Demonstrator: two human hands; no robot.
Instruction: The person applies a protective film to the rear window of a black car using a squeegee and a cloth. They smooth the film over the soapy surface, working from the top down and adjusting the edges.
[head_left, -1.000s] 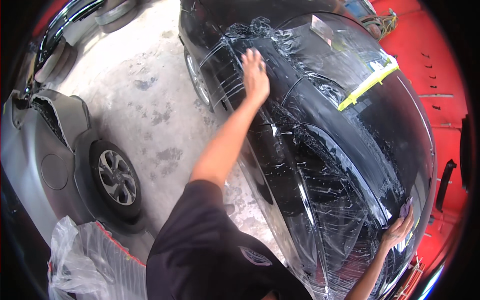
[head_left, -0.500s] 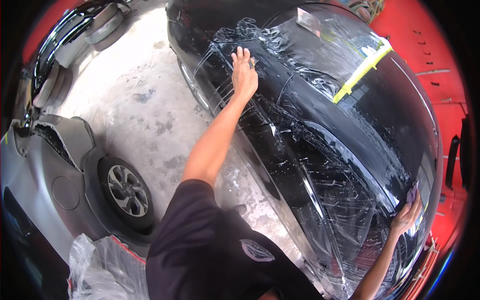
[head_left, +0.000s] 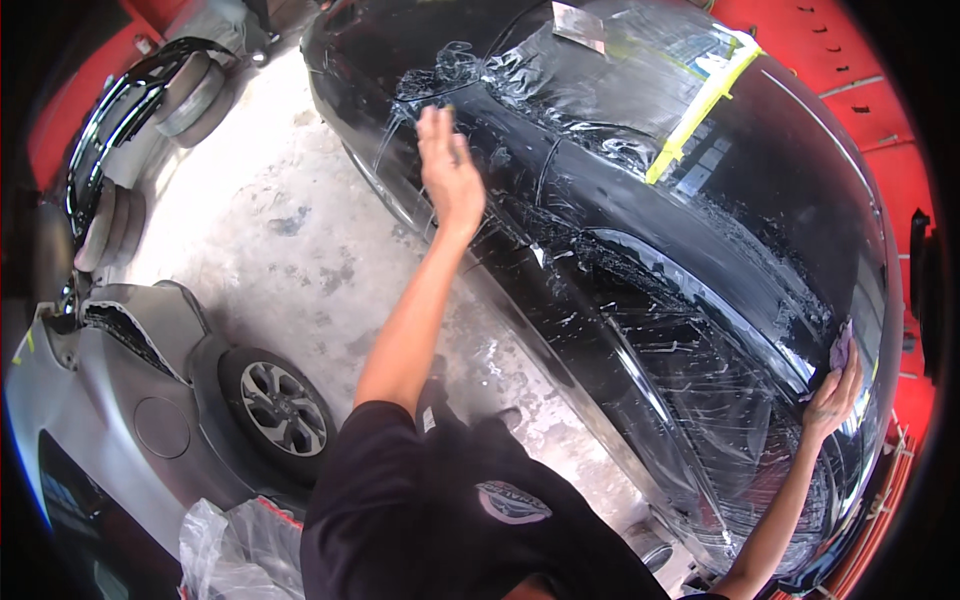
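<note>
A black car (head_left: 620, 220) stands on my right, its surface dull and streaked in places. Clear plastic film (head_left: 700, 420) lies wrinkled over its side and windows. Stretched out over the car's near side, my left hand (head_left: 452, 185) is open, fingers fairly straight and slightly blurred; whether the palm touches the surface is hidden. A bunched clump of film (head_left: 440, 68) lies just beyond its fingertips. My right hand (head_left: 835, 395) grips a crumpled purple cloth (head_left: 843, 350) against the car at the far right, by the end of the side windows.
Yellow tape (head_left: 700, 115) edges film across the car's glass. A grey car body (head_left: 150, 400) with a wheel (head_left: 285, 405) stands at my left, a clear plastic sheet (head_left: 240, 555) beside it. Black car parts (head_left: 125, 125) are at the upper left. Concrete floor (head_left: 270, 250) lies between the cars.
The whole view has shifted and turned a little. My left hand has come slightly back toward me along the car. The right hand keeps the cloth at about the same spot on the car.
</note>
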